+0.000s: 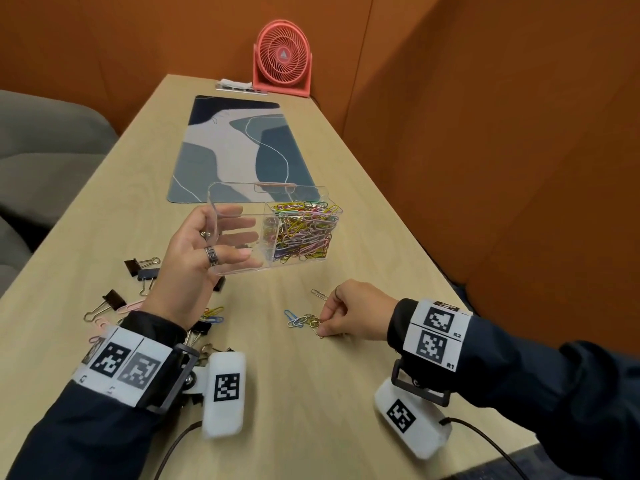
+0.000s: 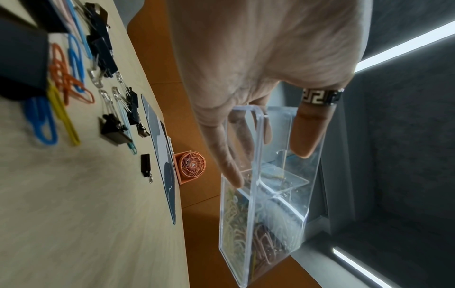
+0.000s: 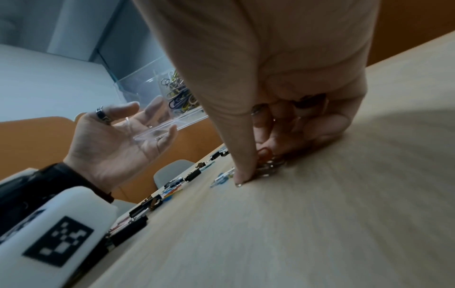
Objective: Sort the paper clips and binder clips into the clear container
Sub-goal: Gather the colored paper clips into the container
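Room: orange partition walls around a long pale wooden table (image 1: 346, 358); a grey seat stands at the left.
Far end: a coral desk fan (image 1: 283, 58) stands at the table's far edge, with a blue and grey patterned mat (image 1: 235, 147) lying in front of it.
Clear container: the clear container (image 1: 242, 237) is held up off the table, just this side of the mat. It has two compartments.
Container contents: the right compartment is packed with coloured paper clips (image 1: 301, 230); the left compartment, seen from the head view, holds only the fingers showing through its walls.
Left hand: the left hand (image 1: 194, 258) has its grip on the container's left end, thumb on the near wall, fingers on the far side. A patterned ring sits on the thumb.
Right hand: the right hand (image 1: 349, 313) is down on the table, fingertips pinched together on a small bunch of loose paper clips (image 1: 304, 320).
Left of table: black binder clips (image 1: 142, 268) lie scattered under and beside the left forearm, mixed with pink, blue and yellow clips.
Wrists: each wrist carries a white camera block with black square markers.
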